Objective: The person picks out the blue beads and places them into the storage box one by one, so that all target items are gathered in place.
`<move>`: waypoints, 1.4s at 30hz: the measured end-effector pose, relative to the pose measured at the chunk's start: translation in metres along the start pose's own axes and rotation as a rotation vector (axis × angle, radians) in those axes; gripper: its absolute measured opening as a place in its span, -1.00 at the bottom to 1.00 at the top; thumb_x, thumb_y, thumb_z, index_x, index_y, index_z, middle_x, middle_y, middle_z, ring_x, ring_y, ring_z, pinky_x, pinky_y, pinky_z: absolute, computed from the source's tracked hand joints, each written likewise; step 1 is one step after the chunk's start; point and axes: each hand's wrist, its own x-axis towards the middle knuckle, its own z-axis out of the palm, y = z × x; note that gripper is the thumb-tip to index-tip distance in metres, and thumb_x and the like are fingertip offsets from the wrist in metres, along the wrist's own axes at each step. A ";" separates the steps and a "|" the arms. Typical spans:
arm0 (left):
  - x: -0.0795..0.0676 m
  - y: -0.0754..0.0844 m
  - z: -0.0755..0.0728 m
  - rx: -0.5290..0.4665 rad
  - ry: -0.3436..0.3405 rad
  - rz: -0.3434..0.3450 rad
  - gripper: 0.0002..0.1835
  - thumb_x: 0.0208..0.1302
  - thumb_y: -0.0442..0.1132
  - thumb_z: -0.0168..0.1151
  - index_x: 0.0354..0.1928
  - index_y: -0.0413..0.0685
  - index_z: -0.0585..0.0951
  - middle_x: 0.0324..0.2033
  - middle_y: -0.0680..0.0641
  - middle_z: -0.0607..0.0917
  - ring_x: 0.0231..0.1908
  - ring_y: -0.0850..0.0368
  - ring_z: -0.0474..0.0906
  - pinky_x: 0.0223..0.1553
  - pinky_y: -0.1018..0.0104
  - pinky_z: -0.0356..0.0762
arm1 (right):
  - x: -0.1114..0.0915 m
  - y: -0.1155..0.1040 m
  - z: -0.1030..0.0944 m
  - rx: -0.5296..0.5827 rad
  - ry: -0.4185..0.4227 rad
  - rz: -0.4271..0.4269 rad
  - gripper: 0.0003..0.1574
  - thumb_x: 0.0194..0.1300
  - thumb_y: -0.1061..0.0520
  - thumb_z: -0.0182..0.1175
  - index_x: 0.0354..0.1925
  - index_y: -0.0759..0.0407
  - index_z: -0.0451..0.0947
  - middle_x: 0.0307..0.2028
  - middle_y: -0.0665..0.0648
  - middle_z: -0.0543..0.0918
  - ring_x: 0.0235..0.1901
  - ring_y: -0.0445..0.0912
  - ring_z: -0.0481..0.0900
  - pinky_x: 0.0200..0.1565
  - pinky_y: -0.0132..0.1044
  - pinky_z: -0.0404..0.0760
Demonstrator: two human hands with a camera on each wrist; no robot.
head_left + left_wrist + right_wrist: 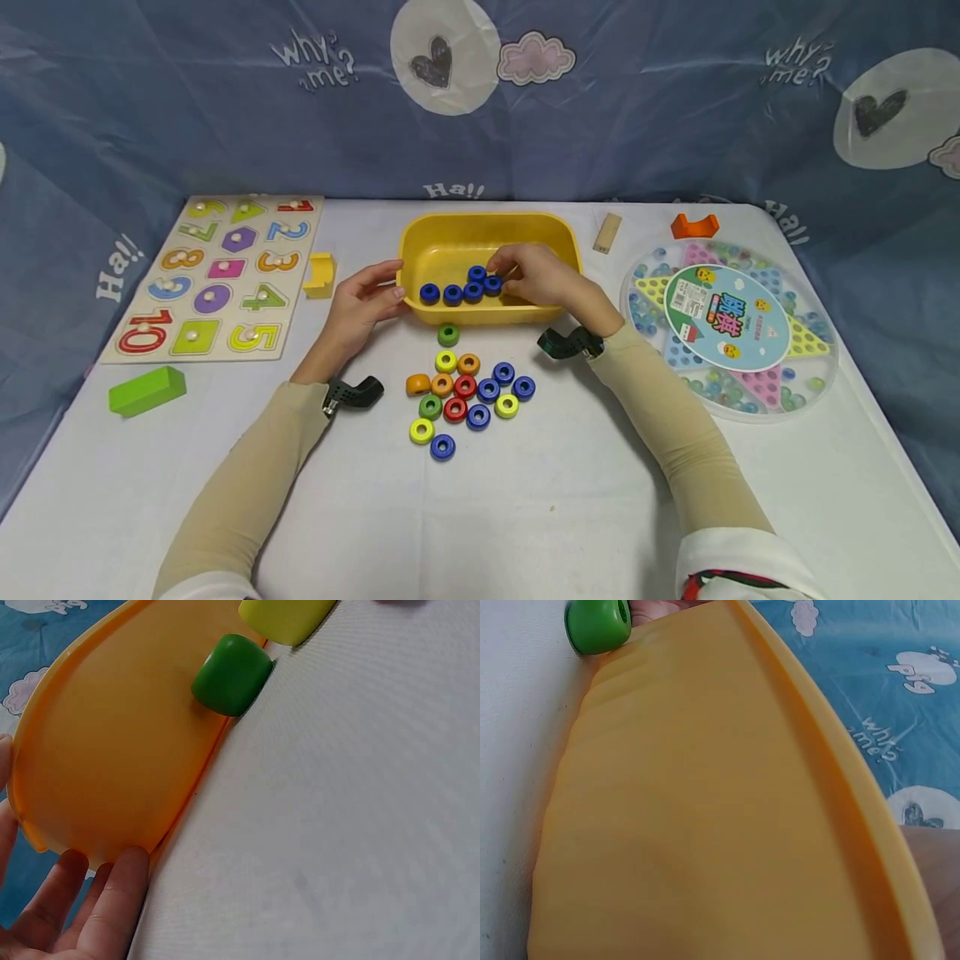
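A yellow plastic tub (pixel 442 242) stands near the back of the table, several blue ring beads (pixel 452 294) lying along its near side. My left hand (pixel 363 300) touches the tub's left end; in the left wrist view its fingers (pixel 120 900) rest nearly straight against the outer wall. Reaching over the near rim, my right hand (pixel 536 275) is inside the tub, thumb and forefinger pinching the rightmost blue bead (pixel 492 285). Just outside the near wall is a green bead (pixel 447 335). The right wrist view shows mostly tub wall, hiding the right fingertips.
Loose blue, red, orange, yellow and green beads (pixel 465 387) lie in front of the tub. Left are a number puzzle board (pixel 251 342), a yellow block (pixel 320 277) and a green block (pixel 147 392). Right are a round game board (pixel 727 317), a wooden block (pixel 607 232) and an orange block (pixel 694 226).
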 end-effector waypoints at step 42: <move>0.000 -0.002 0.000 0.024 -0.002 0.008 -0.46 0.31 -0.27 0.26 0.31 -0.19 0.42 0.14 -0.10 0.49 -0.08 0.23 0.62 -0.08 0.37 0.72 | -0.077 -0.017 0.044 -0.050 -0.140 -0.263 -0.80 0.17 0.17 0.34 -0.19 0.07 0.59 -0.41 -0.04 0.57 -0.45 -0.18 0.45 -0.42 -0.43 0.51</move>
